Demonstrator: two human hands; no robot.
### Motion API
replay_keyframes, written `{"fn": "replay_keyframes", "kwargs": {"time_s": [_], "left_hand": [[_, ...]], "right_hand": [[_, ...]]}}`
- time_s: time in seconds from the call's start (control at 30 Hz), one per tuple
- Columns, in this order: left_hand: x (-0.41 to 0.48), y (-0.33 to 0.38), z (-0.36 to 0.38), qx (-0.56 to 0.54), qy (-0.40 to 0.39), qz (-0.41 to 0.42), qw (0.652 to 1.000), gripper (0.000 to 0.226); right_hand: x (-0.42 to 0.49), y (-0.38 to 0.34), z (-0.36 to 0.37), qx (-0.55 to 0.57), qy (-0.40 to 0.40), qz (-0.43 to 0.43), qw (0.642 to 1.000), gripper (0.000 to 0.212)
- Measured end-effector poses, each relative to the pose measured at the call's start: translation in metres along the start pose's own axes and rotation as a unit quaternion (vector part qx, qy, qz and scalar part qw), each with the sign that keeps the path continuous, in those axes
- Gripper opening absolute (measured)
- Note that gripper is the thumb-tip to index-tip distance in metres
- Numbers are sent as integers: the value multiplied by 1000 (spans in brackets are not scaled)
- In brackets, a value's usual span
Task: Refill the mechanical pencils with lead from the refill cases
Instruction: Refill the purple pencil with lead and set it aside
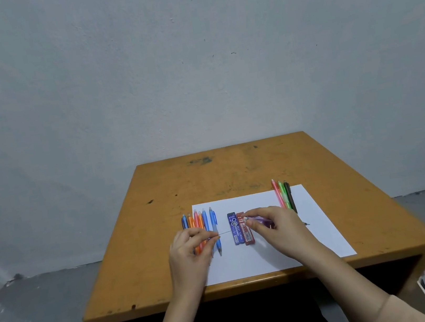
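Left hand (190, 244) pinches lead (225, 232); right hand (273, 223) grips purple pencil (258, 219) (tips apart).

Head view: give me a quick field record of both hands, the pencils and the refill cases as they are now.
left hand: pinches a thin lead, tip pointing toward the cases
right hand: holds purple pencil above the sheet
cases: blue refill case and red refill case side by side, mid-sheet
pencil row: blue and orange, lying at the sheet's left edge, partly behind the left hand
three pencils: pink, green, dark, at the far right
surface: white paper on wooden table
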State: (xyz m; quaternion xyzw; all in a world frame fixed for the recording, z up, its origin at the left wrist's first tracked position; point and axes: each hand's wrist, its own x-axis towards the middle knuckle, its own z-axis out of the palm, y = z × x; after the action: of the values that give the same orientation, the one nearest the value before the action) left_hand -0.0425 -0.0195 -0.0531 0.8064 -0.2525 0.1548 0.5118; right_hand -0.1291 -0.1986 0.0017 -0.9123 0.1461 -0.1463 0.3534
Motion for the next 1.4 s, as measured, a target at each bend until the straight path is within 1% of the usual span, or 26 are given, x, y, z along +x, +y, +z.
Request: {"fn": "replay_keyframes", "kwargs": {"time_s": [0.2,0.3,0.37,0.63,1.0,1.13,1.4], "left_hand": [[-2,-4,0,-33,13,-3,999,24],[-3,-7,1,-28,22,14,999,21],[-4,-11,2,-17,24,30,999,18],[-5,-11,1,-14,21,38,999,16],[-5,-11,0,-12,21,41,999,18],[-5,-11,0,-19,22,46,999,14],[-6,-11,1,-19,18,50,998,19]], "right_hand": [[-1,8,9,-59,33,-11,998,31],[0,11,13,-76,48,-24,996,27],[0,11,14,-72,49,-26,996,25],[-1,9,17,-60,40,-41,997,21],[0,8,18,-60,37,-44,997,21],[0,8,18,-64,33,-41,997,22],[0,7,19,-56,32,-50,997,22]]}}
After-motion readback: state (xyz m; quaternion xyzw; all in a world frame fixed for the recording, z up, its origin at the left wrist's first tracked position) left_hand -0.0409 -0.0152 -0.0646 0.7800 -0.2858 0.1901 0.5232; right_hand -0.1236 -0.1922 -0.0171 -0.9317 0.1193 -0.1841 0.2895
